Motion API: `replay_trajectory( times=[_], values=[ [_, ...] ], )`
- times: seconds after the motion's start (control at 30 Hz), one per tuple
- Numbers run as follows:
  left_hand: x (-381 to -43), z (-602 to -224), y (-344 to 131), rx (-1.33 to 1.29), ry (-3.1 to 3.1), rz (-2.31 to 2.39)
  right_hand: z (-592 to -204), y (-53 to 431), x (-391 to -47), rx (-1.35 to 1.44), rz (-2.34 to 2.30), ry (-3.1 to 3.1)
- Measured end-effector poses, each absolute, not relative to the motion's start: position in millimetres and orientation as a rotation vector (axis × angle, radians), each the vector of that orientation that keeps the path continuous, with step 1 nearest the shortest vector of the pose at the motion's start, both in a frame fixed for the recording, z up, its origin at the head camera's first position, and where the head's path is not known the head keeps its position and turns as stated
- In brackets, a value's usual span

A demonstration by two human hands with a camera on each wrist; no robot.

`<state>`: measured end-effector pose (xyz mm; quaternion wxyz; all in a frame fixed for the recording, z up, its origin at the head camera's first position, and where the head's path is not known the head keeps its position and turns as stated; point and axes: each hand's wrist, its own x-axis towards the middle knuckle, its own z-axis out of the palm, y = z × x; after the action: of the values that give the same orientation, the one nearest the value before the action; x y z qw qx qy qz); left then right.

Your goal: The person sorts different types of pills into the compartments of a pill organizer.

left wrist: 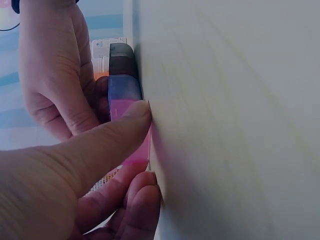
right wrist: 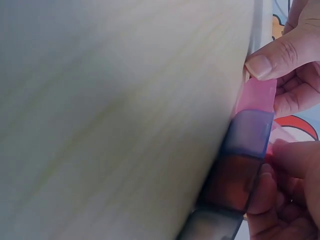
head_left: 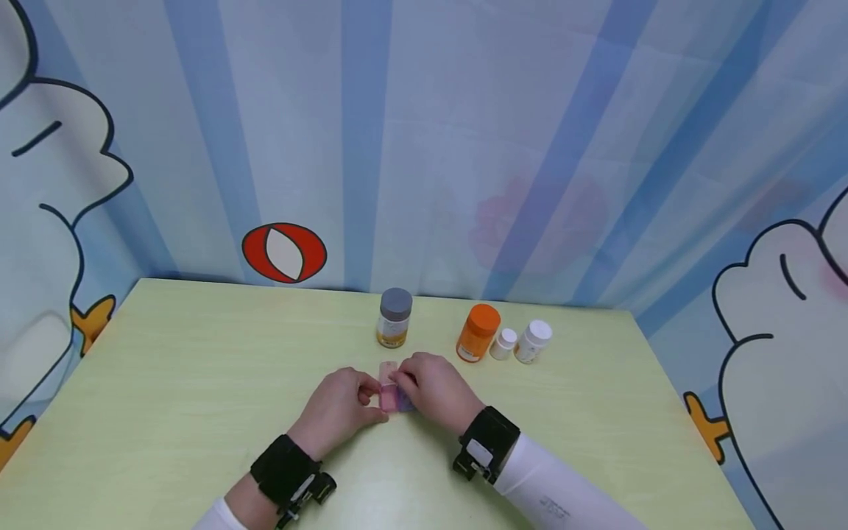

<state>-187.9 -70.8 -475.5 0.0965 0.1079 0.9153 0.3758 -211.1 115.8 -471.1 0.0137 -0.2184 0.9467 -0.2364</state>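
A small pill organizer [head_left: 389, 400] with coloured compartments lies on the table between both hands. Pink, blue, brown and grey sections line up in the right wrist view, the pink section [right wrist: 257, 95] farthest off. In the head view the pink lid [head_left: 388, 370] stands raised. My left hand [head_left: 341, 408] holds the pink end between thumb and fingers, its thumb pressed along the near side. From the right, my right hand [head_left: 433, 390] pinches the raised pink lid with thumb and fingers. It covers most of the other compartments in the head view.
Behind the hands stands a grey-capped bottle [head_left: 394, 320]. To its right are an orange bottle [head_left: 477, 335], a small white bottle [head_left: 503, 344] and a larger white bottle [head_left: 533, 341]. A patterned curtain [head_left: 424, 147] hangs behind the pale yellow table [head_left: 199, 368].
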Motion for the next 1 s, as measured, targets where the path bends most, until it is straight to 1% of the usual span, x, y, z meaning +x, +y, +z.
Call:
replay_trajectory(
  times=[0.2,0.5,0.77,1.0],
  values=[
    [-189,-474,-71,0.266,2.699,1.104,-470,113,-211,-0.598,-0.797,2.955],
    [-189,-473,-71,0.260,2.701,1.099,-471,112,-210,-0.696,-0.768,2.981],
    [-189,-475,-71,0.263,2.707,1.099,-473,114,-209,-0.718,-0.773,2.972],
    [-189,-476,-71,0.267,2.710,1.113,-472,123,-206,-0.651,-0.905,2.929]
  ],
)
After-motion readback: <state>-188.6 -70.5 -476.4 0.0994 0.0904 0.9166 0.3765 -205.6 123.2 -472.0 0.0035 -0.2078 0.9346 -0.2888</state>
